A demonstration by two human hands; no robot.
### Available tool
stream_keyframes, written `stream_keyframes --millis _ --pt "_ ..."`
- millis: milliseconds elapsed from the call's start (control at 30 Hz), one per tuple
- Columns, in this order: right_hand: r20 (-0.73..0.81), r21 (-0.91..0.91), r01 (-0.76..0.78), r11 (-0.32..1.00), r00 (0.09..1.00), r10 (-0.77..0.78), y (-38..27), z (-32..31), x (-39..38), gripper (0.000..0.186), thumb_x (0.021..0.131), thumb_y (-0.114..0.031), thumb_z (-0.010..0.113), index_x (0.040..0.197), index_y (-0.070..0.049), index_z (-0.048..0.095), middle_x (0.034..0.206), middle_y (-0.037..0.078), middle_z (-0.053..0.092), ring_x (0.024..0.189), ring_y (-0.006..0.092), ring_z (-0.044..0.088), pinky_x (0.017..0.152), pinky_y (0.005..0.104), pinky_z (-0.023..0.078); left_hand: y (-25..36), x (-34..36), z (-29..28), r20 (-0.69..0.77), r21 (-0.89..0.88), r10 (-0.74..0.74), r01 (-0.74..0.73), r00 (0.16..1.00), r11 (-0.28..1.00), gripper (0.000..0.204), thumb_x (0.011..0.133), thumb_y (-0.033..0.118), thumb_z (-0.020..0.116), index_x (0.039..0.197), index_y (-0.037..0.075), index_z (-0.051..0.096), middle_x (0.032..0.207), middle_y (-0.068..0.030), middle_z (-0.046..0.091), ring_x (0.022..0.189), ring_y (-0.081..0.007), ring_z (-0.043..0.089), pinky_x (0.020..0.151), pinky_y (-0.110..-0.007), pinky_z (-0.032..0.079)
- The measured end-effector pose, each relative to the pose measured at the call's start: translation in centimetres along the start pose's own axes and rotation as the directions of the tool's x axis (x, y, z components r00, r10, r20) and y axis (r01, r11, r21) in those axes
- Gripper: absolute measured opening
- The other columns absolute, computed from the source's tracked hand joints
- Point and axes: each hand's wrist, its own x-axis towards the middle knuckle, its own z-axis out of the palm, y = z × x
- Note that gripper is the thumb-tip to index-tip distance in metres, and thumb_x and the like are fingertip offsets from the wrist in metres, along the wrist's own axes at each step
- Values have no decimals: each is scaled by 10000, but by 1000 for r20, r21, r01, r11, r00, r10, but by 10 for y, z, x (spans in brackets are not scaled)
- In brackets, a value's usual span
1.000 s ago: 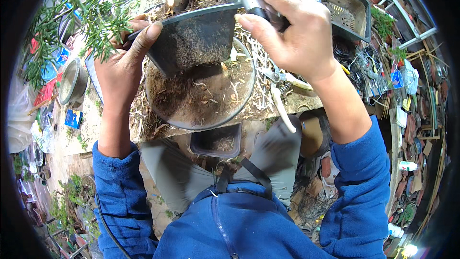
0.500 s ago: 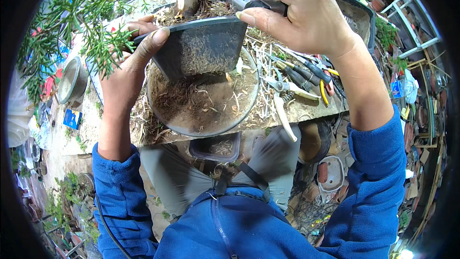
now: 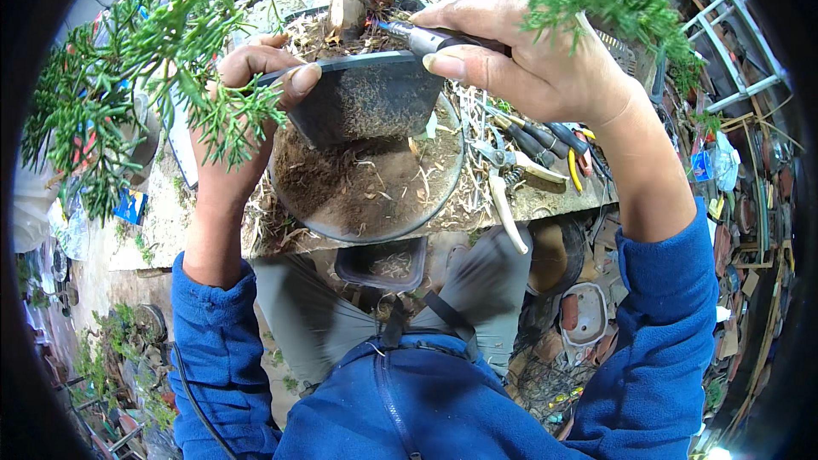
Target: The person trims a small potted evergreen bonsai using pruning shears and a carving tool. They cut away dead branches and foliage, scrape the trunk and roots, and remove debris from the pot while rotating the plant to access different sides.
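My left hand (image 3: 264, 68), partly behind juniper foliage, grips the left rim of a tilted black plastic pot (image 3: 366, 98) holding soil and a pale gnarled trunk (image 3: 348, 8) with leafy branches (image 3: 153, 51). In my right hand (image 3: 554, 64) is a dark handheld torch (image 3: 426, 41); a small blue flame at its tip meets the trunk's base. Beneath the pot lies a round tray (image 3: 366, 236) of loose soil and debris. Pruning shears (image 3: 503, 204) and several dark-handled tools (image 3: 545, 140) lie to its right among pale shavings.
The worktop's front edge (image 3: 290, 247) crosses above my knees, with a plastic tub (image 3: 379, 281) underneath. A round dark basin and an oval pot (image 3: 584, 328) sit below at right. A pale metal frame (image 3: 733, 47) and crowded pots and clutter line both sides.
The torch has moved left and down from above the pot's corner to the trunk's base. The pot, my left hand and the foliage have shifted slightly rightward and down in the picture.
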Motion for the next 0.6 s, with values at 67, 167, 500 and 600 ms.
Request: stream_keyframes --millis 67,167,500,600 --pt "50 -9 -47 999 998 48 -1 1 -3 374 983 -228 721 1250 32 690 1132 215 736 1047 341 722 917 399 566 -1 -2 -1 0 -8 -11 11 1000 1000 234 862 219 877 916 50 723 976 -56 733 1165 -252 647 1069 -436 457" --pt "-79 -170 68 983 993 -83 -1 10 -11 405 987 -257 717 1283 17 678 1154 216 733 1070 354 714 932 408 562 0 -8 -3 80 -117 -85 94 993 989 198 919 191 827 941 39 701 1062 -58 713 1327 -301 569 1121 -429 408" --pt "-166 336 -183 924 954 249 -15 7 -75 377 869 -172 782 1169 53 741 953 185 747 811 276 714 770 337 557 -30 -29 -23 130 -435 -38 92 991 896 344 869 214 808 1114 -14 728 1316 -162 671 1477 -353 445 1259 -503 273" --pt "-251 293 -202 934 927 279 -37 16 -91 418 849 -218 806 1152 60 737 931 183 744 778 272 708 727 337 554 -50 -21 -20 4 -486 -272 240 962 840 388 1001 148 680 1318 -75 675 1252 -130 714 1186 -142 634 1049 -277 465"
